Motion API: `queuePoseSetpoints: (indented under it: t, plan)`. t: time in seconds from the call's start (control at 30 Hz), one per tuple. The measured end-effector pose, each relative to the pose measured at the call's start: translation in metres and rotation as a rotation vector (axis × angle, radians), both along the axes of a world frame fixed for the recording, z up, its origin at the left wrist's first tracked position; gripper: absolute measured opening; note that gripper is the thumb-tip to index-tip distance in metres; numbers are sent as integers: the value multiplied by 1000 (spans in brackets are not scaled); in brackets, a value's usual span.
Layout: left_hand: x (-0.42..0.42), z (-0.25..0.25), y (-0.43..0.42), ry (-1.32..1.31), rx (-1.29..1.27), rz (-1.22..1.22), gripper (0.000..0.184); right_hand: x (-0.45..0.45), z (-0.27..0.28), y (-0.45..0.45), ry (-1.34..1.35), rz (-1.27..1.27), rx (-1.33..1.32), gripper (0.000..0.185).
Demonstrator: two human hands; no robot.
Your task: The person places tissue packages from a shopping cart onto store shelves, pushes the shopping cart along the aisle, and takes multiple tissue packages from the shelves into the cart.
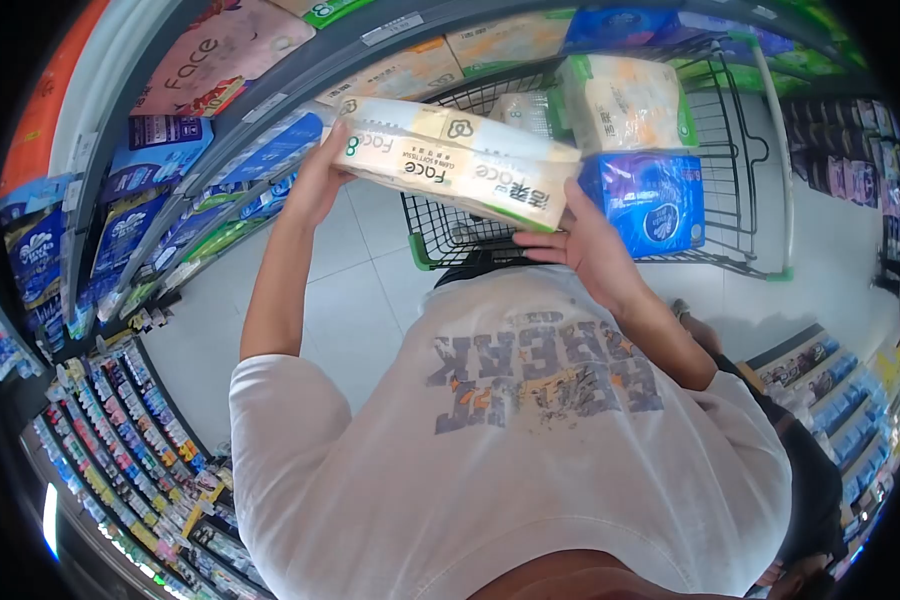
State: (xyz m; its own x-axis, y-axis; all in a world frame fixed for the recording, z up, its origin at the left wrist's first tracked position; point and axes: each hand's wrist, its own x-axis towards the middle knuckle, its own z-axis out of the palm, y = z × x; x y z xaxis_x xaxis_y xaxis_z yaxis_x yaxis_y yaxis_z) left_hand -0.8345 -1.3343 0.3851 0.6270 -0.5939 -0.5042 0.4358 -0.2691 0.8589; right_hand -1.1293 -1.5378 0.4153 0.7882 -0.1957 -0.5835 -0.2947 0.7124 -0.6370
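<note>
A long cream pack of face tissues (420, 160) with green trim is held up in front of me, over the near left part of a shopping cart (450, 225). My left hand (322, 178) is closed on the pack's left end. At the right end, my right hand (592, 245) has its thumb against the pack and its fingers below the lower edge. Inside the cart, a cream tissue bundle (625, 105) lies behind a blue tissue bundle (650, 205). Another clear-wrapped pack (525, 112) is partly hidden behind the held one.
Shelves with a pink tissue pack (220, 55) and blue packs (130, 235) run along the left and far side. Racks of small goods (120, 430) stand at lower left. Another person in dark clothing (800, 470) is close by at lower right. Pale floor tiles (345, 300) show beside the cart.
</note>
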Motion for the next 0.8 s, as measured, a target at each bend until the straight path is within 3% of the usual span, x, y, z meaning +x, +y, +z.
queuePoseSetpoints:
  t: [0.03, 0.07, 0.2, 0.33, 0.43, 0.57, 0.6, 0.8]
  plan:
    - [4, -5, -7, 23, 109, -22, 68, -1, 1, 5, 42, 50, 74, 80]
    - [12, -14, -13, 27, 112, -34, 68, 1, -1, 9, 49, 75, 95, 72]
    - [46, -58, -43, 84, 194, -143, 75, 13, -11, 24, 112, 158, 218, 79]
    - [62, -99, -82, -17, 184, -242, 90, 23, -45, 35, 192, 144, 483, 83]
    - [41, -95, -115, -62, 223, -254, 96, 30, -83, 41, 218, 2, 556, 80]
    - [23, -123, -133, -53, 308, -292, 80, 33, -156, 50, 217, -119, 615, 77]
    - [35, -167, -131, -71, 331, -296, 73, 33, -175, 51, 227, -138, 623, 75]
    - [21, -234, -137, -265, 490, -344, 65, 28, -246, 72, 372, -148, 663, 73]
